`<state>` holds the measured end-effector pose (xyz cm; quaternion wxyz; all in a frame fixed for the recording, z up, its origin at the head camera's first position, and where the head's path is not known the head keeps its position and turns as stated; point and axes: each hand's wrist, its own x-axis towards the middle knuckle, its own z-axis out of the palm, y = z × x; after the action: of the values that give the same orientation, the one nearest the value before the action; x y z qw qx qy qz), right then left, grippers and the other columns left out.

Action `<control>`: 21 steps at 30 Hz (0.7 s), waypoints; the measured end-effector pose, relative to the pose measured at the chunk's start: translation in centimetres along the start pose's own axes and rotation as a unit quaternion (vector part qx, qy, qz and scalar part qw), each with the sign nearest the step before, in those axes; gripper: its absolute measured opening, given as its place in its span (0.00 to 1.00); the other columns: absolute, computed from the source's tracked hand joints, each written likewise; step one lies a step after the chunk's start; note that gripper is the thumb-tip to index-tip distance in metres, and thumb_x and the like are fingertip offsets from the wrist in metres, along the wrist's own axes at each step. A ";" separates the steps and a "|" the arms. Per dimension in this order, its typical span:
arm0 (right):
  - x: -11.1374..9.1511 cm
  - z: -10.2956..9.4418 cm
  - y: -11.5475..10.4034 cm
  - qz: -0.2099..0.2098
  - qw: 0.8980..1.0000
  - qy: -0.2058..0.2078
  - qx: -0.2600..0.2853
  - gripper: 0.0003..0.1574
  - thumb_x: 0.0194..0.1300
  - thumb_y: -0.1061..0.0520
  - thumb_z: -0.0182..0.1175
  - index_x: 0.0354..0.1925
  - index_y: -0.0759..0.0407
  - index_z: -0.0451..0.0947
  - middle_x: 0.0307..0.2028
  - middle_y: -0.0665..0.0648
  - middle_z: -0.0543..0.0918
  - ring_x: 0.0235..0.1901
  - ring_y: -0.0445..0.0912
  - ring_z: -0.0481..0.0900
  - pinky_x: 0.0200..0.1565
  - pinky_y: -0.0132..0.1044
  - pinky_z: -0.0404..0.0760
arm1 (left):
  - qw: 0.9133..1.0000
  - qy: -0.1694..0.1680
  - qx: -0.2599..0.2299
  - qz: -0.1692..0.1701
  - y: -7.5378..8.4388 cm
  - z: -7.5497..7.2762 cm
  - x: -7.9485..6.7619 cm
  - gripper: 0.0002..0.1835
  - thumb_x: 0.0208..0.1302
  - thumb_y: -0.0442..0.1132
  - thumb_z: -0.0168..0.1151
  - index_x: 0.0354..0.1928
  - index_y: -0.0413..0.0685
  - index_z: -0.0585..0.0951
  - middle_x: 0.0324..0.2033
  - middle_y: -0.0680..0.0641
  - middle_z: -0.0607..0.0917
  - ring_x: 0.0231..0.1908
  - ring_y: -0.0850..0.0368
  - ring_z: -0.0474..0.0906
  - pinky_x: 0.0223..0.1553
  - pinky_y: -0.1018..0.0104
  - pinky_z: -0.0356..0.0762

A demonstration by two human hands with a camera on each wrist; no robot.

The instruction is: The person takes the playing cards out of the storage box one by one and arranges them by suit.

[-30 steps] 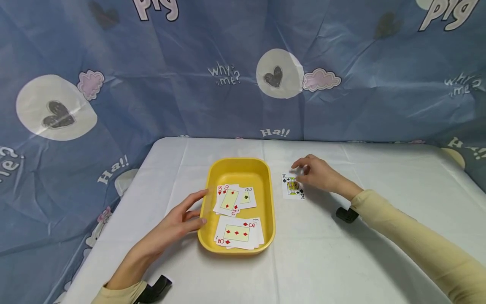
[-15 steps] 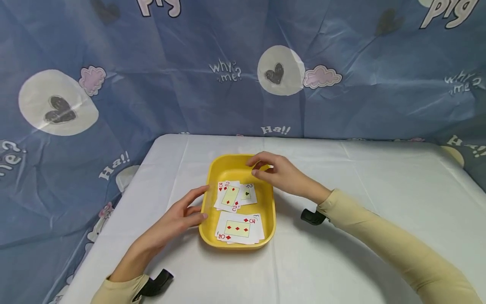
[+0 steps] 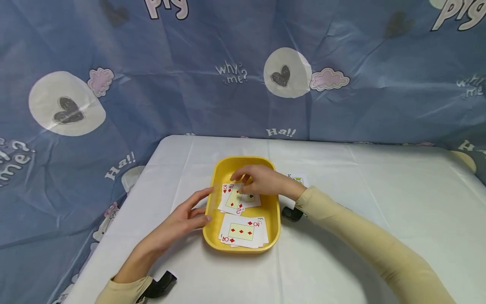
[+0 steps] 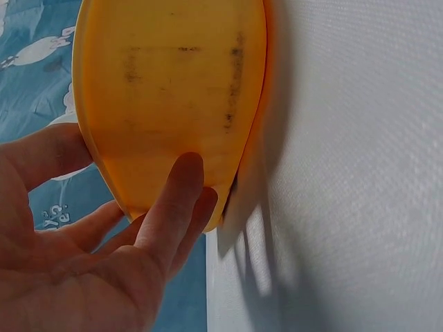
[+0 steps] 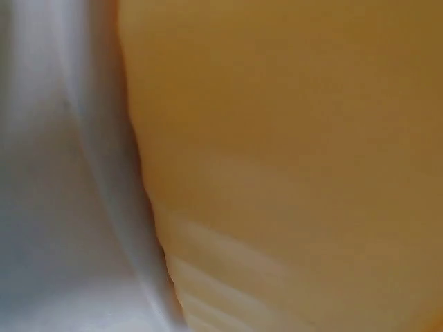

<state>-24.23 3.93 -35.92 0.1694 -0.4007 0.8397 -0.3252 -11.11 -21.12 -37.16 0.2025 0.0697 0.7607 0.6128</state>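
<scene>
A yellow tray (image 3: 271,219) holds two groups of playing cards. The two of diamonds (image 3: 233,202) lies on top of the upper group, over a three and a two of clubs (image 3: 252,200). The three of diamonds (image 3: 241,232) tops the lower group. My left hand (image 3: 182,223) rests on the tray's left side with spread, fairly straight fingers. My right hand (image 3: 262,180) reaches over the tray, loosely bent fingertips just at the upper group; a gap shows between finger and thumb. Its wrist view shows only the tray's yellow wall (image 5: 291,138), blurred.
A king of spades (image 3: 297,178) lies on the white tablecloth (image 3: 341,177) right of the tray, mostly hidden behind my right forearm. A blue printed curtain (image 3: 228,109) hangs behind the table.
My right hand has left the king of spades on the table and moved left to over the tray's upper cards. My left hand has stayed at the tray's side.
</scene>
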 end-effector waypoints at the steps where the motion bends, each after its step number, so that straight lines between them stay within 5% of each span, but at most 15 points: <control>1: 0.2 0.0 -0.1 0.011 1.000 -0.013 -0.015 0.26 0.62 0.59 0.67 0.58 0.61 0.77 0.51 0.55 0.81 0.48 0.48 0.78 0.53 0.39 0.77 | 1.000 -0.001 0.000 0.001 0.0 0.0 0.0 0.37 0.67 0.36 0.60 0.75 0.59 0.57 0.70 0.41 0.62 0.59 0.46 0.74 0.55 0.57 0.76; 8: 1.1 0.8 -0.5 0.041 0.987 -0.089 -0.126 0.42 0.53 0.46 0.75 0.64 0.53 0.73 0.58 0.51 0.75 0.53 0.45 0.70 0.56 0.36 0.69 | 1.000 0.003 -0.006 -0.003 0.0 0.0 -0.1 0.38 0.67 0.36 0.60 0.75 0.62 0.58 0.72 0.45 0.60 0.60 0.47 0.74 0.54 0.59 0.76; 13: 1.6 1.2 -0.3 0.055 0.983 -0.095 -0.150 0.52 0.49 0.41 0.77 0.68 0.49 0.68 0.63 0.51 0.67 0.56 0.46 0.63 0.56 0.37 0.67 | 1.000 -0.007 -0.006 0.017 -0.1 -0.1 0.0 0.37 0.68 0.36 0.60 0.76 0.58 0.57 0.73 0.44 0.58 0.60 0.46 0.74 0.54 0.59 0.76; 21: 1.6 1.1 -0.2 0.039 0.985 -0.086 -0.145 0.48 0.47 0.43 0.79 0.64 0.46 0.70 0.56 0.49 0.70 0.52 0.45 0.63 0.52 0.36 0.66 | 1.000 -0.001 -0.004 0.011 0.0 0.1 0.0 0.37 0.67 0.35 0.60 0.75 0.58 0.58 0.73 0.44 0.58 0.59 0.46 0.75 0.54 0.60 0.76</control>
<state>-24.51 2.16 -36.67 0.1937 -0.4149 0.8750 -0.1573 -11.06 -21.04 -37.21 0.1967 0.0785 0.7572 0.6179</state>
